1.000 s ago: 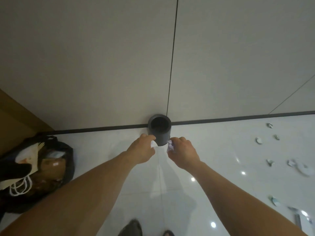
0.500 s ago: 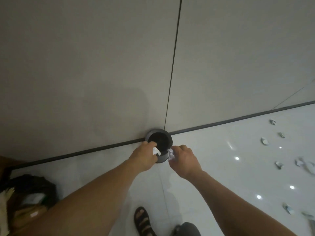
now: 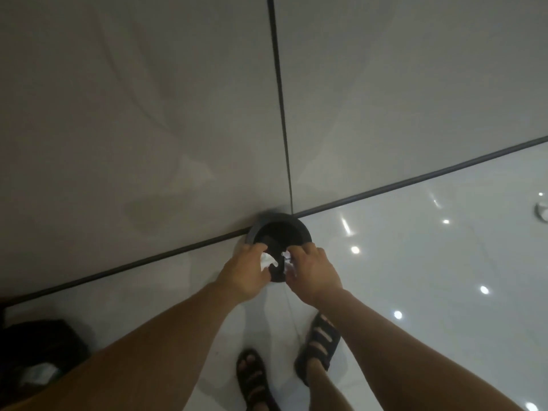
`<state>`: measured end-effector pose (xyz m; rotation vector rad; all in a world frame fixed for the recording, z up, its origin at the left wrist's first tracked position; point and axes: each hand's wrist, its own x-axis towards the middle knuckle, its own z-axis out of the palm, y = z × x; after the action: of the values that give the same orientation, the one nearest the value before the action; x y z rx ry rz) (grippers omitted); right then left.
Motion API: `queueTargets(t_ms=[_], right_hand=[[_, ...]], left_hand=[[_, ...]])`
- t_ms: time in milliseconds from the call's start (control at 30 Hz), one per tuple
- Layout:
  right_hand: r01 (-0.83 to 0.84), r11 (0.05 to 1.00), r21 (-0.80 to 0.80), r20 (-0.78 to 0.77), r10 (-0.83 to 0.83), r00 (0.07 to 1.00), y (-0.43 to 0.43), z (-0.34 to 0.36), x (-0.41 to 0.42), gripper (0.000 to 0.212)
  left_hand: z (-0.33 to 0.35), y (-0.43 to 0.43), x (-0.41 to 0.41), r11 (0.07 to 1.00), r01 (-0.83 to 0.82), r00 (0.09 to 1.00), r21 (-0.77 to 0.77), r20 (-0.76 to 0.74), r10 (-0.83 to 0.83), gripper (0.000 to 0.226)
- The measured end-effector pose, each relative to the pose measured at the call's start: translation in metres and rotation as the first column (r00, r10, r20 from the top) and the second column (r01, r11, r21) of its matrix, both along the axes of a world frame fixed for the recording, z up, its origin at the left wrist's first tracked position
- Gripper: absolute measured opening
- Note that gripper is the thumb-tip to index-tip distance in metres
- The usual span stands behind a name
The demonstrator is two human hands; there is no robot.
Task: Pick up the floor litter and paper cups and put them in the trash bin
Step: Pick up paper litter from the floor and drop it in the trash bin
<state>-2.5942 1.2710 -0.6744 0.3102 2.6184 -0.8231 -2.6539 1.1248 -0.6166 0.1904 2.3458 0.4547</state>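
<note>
A dark round trash bin (image 3: pixel 278 229) stands on the white floor against the grey wall. Both my hands hover over its near rim. My left hand (image 3: pixel 244 275) holds a crumpled white scrap of paper (image 3: pixel 267 260) above the bin's opening. My right hand (image 3: pixel 311 272) pinches another white scrap (image 3: pixel 287 256) at the rim. The bin's near side is hidden behind my hands. One piece of white litter (image 3: pixel 542 211) lies on the floor at the far right edge.
A black bag (image 3: pixel 38 354) with pale contents sits on the floor at the lower left. My two feet in dark sandals (image 3: pixel 318 345) stand just before the bin. The glossy floor (image 3: pixel 430 262) reflects ceiling lights.
I have stepped closer to the bin and look more steeply down. Both hands have moved over its opening with their scraps. Most of the litter on the right has left the view.
</note>
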Motion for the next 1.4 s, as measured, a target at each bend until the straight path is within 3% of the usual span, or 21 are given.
queueTargets(t_ms=[133,300,533,733,1000,1233,1400], right_hand=[[0.016,0.999,-0.03,0.074,-0.014,0.997,0.003,-0.075,-0.026,0.046],[0.055,0.998,-0.029,0.097,-0.052,0.994,0.001,-0.16,-0.046,0.052],[0.139,0.982,-0.13,0.158,-0.118,0.98,-0.008,-0.214,-0.037,0.069],[0.159,0.979,-0.127,0.167,-0.136,0.976,0.0,-0.179,-0.013,0.069],[0.305,0.95,-0.067,0.128,-0.295,0.947,0.033,-0.064,-0.008,0.072],[0.419,0.908,0.03,0.069,-0.42,0.905,0.065,0.041,0.022,0.074],[0.592,0.801,0.085,0.044,-0.597,0.801,0.067,0.103,0.076,0.073]], left_hand=[[-0.088,0.009,-0.025,0.998,-0.018,1.0,0.06,0.021,0.017,0.059],[-0.184,0.003,-0.049,0.999,0.02,0.999,0.027,0.045,-0.022,0.063],[-0.235,-0.004,-0.046,0.999,0.028,0.998,-0.022,0.064,-0.027,0.076],[-0.196,-0.001,-0.044,0.99,0.117,0.993,-0.077,0.017,-0.116,0.076],[-0.085,0.047,-0.053,0.955,0.293,0.954,-0.043,-0.052,-0.295,0.073],[0.0,0.099,-0.041,0.84,0.54,0.833,-0.049,-0.114,-0.542,0.072],[0.055,0.122,-0.005,0.709,0.705,0.701,-0.031,-0.122,-0.703,0.073]])
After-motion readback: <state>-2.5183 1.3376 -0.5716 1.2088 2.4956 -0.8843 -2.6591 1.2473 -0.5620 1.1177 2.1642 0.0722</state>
